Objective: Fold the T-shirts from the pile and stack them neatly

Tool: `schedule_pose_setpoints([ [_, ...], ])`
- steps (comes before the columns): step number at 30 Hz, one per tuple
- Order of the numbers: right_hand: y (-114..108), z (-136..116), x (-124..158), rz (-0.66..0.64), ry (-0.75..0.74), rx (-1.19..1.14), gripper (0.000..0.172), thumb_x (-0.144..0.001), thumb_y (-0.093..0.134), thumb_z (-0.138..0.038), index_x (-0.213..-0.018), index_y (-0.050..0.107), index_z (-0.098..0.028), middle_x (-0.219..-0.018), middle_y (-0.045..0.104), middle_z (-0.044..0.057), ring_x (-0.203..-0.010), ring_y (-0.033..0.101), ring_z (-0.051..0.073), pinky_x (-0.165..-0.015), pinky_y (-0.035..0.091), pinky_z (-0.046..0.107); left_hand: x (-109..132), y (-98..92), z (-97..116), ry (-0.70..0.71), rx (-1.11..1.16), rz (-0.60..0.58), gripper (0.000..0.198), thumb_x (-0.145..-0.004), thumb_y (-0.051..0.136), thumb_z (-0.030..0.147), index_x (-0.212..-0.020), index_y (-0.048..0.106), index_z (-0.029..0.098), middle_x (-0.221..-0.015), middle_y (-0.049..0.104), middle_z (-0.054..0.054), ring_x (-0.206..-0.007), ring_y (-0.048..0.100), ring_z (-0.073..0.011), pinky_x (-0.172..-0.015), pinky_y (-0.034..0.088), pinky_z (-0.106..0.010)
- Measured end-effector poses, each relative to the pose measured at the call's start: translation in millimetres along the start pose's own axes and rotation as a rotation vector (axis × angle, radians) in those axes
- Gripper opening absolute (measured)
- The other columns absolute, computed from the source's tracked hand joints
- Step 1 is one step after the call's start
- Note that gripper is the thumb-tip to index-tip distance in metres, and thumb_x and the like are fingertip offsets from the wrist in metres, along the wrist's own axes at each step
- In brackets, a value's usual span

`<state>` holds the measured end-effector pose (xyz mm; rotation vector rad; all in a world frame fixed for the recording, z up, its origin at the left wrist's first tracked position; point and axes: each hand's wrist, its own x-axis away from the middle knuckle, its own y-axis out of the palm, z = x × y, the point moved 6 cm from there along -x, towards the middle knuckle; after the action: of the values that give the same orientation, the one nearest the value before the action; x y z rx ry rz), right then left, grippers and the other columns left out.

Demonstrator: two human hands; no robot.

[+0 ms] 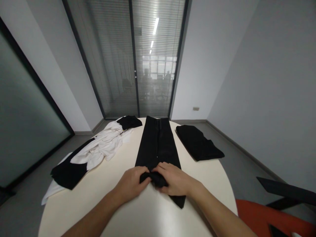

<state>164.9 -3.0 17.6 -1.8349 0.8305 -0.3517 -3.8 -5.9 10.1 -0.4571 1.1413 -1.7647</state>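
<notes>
A pair of black trousers, by its look, [161,141] lies lengthwise down the middle of the round white table [118,210], with a line running between its two long panels. My left hand [134,182] pinches the bunched near end, thumb below and fingers on top. Close beside it, my right hand [172,179] grips the same gathered black cloth, fingers over it and thumb underneath. One corner of the fabric sticks out past my right wrist toward me. Part of the near edge is hidden under my hands.
Along the table's left side lies a loose pile of white cloth [106,141] and black cloth [74,168], partly over the edge. A folded black garment [197,141] rests at the right edge. An orange chair [266,217] stands at lower right. Glass panels [158,65] rise behind.
</notes>
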Motion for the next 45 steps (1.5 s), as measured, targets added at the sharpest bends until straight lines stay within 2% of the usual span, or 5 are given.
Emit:
schedule_pose_setpoints([
  [9,-14.6,21.9,1.1,0.102,0.056,-0.272,0.041,-0.086,0.05,-0.01,-0.121,0.068,-0.022,-0.109,0.073,0.003,-0.095,0.068,0.017,-0.088,0.049,0.027,3.0,-16.7,-28.8,0.075,0.108,-0.082,0.042,-0.083,0.058,0.016,-0.123,0.064,0.023,-0.122,0.069,-0.006,-0.11,0.063,-0.0213,-0.1,0.046,-0.033],
  [17,13.8,-6.7,17.8,-0.565,0.051,-0.639,0.036,-0.077,0.078,-0.047,-0.085,0.067,-0.013,-0.067,0.054,-0.006,-0.059,0.045,0.007,-0.053,0.034,0.018,19.5,-5.4,-15.8,-0.173,0.703,-0.569,0.033,-0.081,0.07,0.046,-0.09,0.069,0.014,-0.071,0.064,0.0,-0.062,0.051,-0.0106,-0.058,0.036,-0.021],
  [25,-65.8,21.4,-13.4,-0.123,0.039,-0.401,0.017,-0.088,0.064,-0.026,-0.1,0.071,-0.016,-0.096,0.07,0.002,-0.087,0.061,0.015,-0.081,0.048,0.025,-8.9,-28.0,-31.5,-0.207,0.715,0.133,0.051,-0.085,0.064,0.057,-0.114,0.066,0.015,-0.075,0.062,-0.001,-0.071,0.056,-0.0153,-0.068,0.044,-0.026],
  [31,-57.7,48.6,-46.3,0.045,0.067,-0.069,0.042,-0.082,0.051,-0.005,-0.115,0.071,-0.019,-0.12,0.071,0.007,-0.113,0.064,0.022,-0.102,0.044,0.032,-19.4,-14.4,-36.6,-0.151,0.663,0.142,0.054,-0.083,0.067,0.056,-0.121,0.065,0.017,-0.105,0.072,-0.011,-0.104,0.064,-0.0278,-0.095,0.049,-0.038],
  [45,-0.2,-2.8,-1.5,-0.632,0.1,-0.213,0.032,-0.077,0.064,-0.018,-0.107,0.072,-0.015,-0.078,0.065,-0.002,-0.063,0.054,0.011,-0.058,0.039,0.02,43.1,9.5,-9.7,-0.146,0.907,-0.964,0.056,-0.07,0.081,0.062,-0.103,0.071,0.019,-0.094,0.073,-0.002,-0.076,0.064,-0.0162,-0.072,0.053,-0.026],
])
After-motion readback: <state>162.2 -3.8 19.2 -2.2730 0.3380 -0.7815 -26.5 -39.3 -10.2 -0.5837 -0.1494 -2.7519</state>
